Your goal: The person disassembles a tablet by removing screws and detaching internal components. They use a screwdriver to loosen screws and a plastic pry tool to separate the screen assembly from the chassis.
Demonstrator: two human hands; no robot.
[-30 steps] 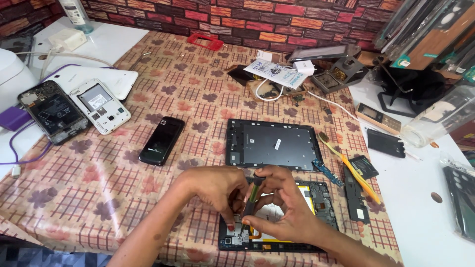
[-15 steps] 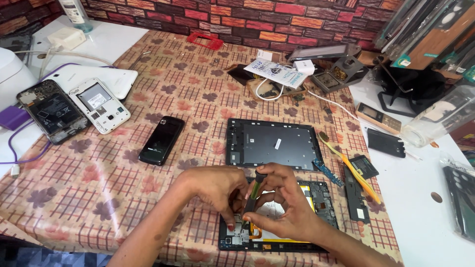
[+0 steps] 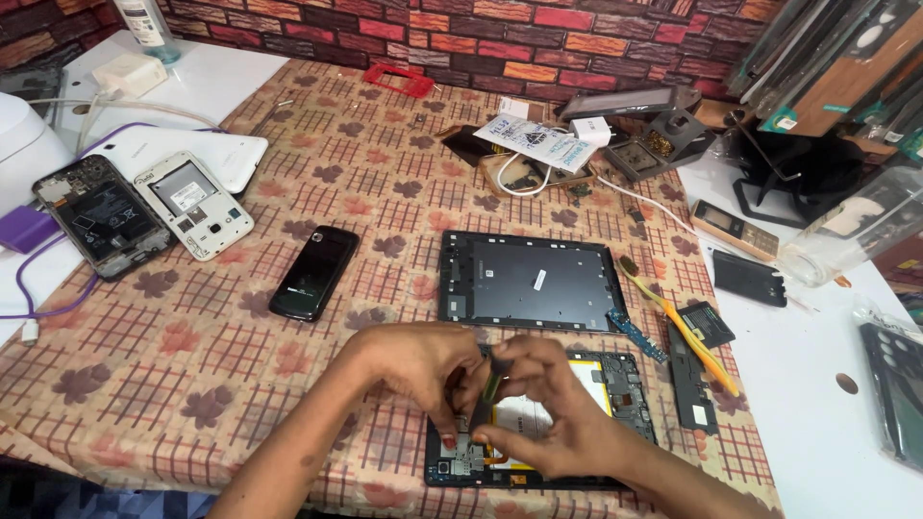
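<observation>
Both hands low over the opened tablet (image 3: pixel 615 384) at the near edge of the table. Left hand (image 3: pixel 418 370) curled, fingertips pressed onto the circuit board at the tablet's lower left. Right hand (image 3: pixel 548 418) closed round a thin dark tool (image 3: pixel 488 389), gripped between thumb and fingers, tip angled down toward the same spot.

Change over the last second: very little. The hands have stayed over the same corner; the tool has tipped only slightly, and the right hand has shifted a touch toward the near edge. Reads as fine, patient work on one point of the board rather than any part coming free. Nothing else on the table has moved.

The tablet shell acts as a tray: it holds a pale battery with yellow edging in the middle and boards at both sides, much of it hidden under the hands. Its black back panel (image 3: pixel 527 282) lies flat just beyond, inside face up, nothing in it.

Around: black phone (image 3: pixel 313 272) to the left, two stripped phones (image 3: pixel 144 211) further left, yellow toothbrush (image 3: pixel 678 322) and a small blue strip board (image 3: pixel 635 333) to the right, on the checked tablecloth (image 3: pixel 192 356)
</observation>
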